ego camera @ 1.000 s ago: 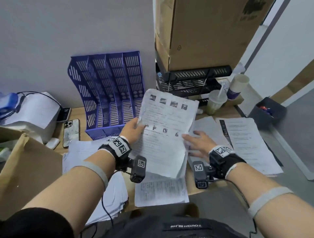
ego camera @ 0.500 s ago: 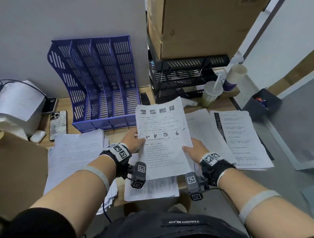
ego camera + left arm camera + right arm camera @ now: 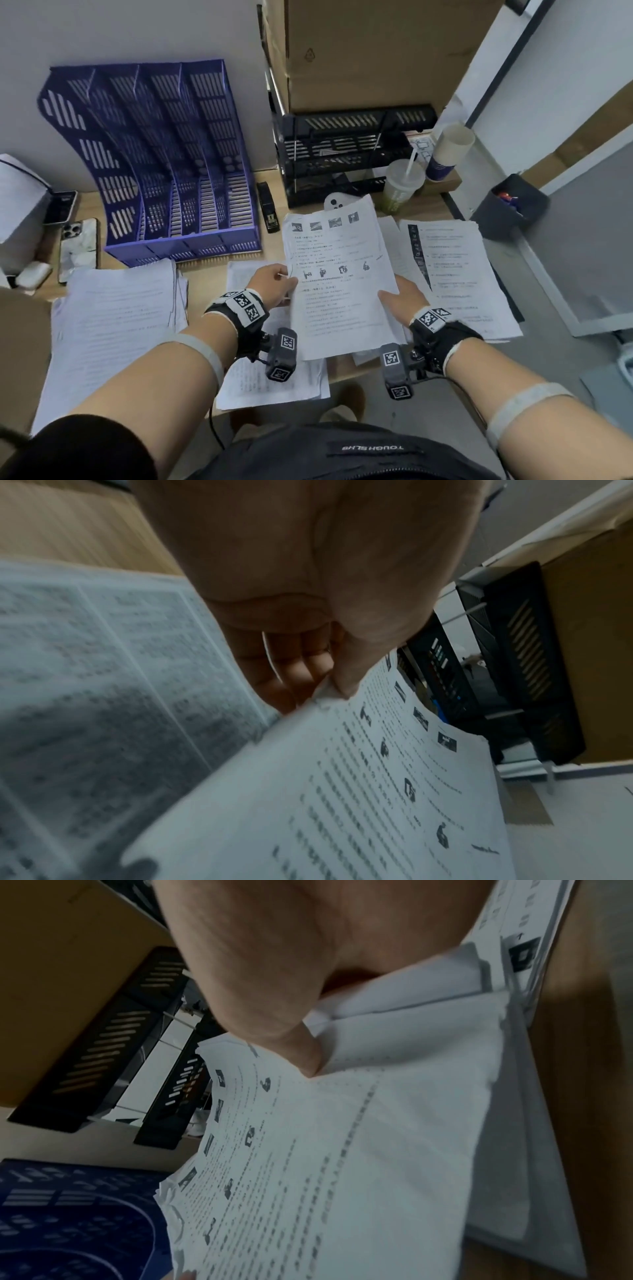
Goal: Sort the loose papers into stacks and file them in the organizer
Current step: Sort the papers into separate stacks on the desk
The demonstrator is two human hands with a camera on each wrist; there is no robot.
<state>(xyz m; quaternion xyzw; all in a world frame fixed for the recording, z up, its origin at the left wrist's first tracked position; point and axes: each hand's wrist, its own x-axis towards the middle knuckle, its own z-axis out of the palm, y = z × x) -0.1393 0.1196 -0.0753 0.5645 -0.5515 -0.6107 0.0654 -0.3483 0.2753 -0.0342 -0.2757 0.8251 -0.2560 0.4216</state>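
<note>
Both hands hold one sheaf of printed papers (image 3: pixel 339 274) above the wooden desk (image 3: pixel 205 277), in front of the black trays. My left hand (image 3: pixel 274 282) pinches its left edge, thumb on top and fingers underneath (image 3: pixel 329 685). My right hand (image 3: pixel 399 296) pinches the right edge the same way (image 3: pixel 308 1053). The sheaf's top page (image 3: pixel 377 791) shows small pictures and lines of text. The blue slotted organizer (image 3: pixel 164 164) stands at the back left against the wall, its compartments holding nothing I can see. Three other paper stacks lie on the desk: left (image 3: pixel 113 325), middle near edge (image 3: pixel 270 380), right (image 3: pixel 455 274).
A black tiered tray rack (image 3: pixel 349 154) under a cardboard box (image 3: pixel 370 51) stands behind the sheaf. A stapler (image 3: pixel 269 209), two cups (image 3: pixel 400 188) and two phones (image 3: pixel 77 246) sit on the desk. A dark bin (image 3: pixel 510 205) hangs off the right edge.
My right hand left the desk papers and took the sheaf's right edge. Both hands brought the sheaf down and toward me, and it now lies flatter.
</note>
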